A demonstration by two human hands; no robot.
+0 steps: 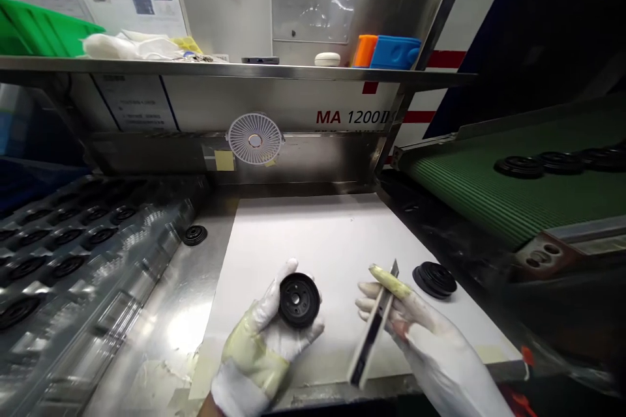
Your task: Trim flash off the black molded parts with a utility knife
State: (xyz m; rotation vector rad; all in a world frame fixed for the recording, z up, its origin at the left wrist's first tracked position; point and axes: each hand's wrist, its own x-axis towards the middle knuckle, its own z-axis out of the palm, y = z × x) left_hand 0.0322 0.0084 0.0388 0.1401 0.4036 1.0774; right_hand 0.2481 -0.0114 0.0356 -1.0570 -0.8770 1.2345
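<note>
My left hand [264,342], in a white glove, is closed round a black round moulded part [299,300] and holds it face up above the white board [317,234]. My right hand [415,326], also gloved, grips a utility knife [374,329] with its blade tip pointing up and away, a little to the right of the part. A second black round part [434,279] lies on the board just right of the knife.
A clear blister tray [73,260] with several black parts fills the left. One loose black part [195,235] lies on the steel bench. A green conveyor [513,195] at right carries several more. A small white fan [255,138] hangs under the shelf.
</note>
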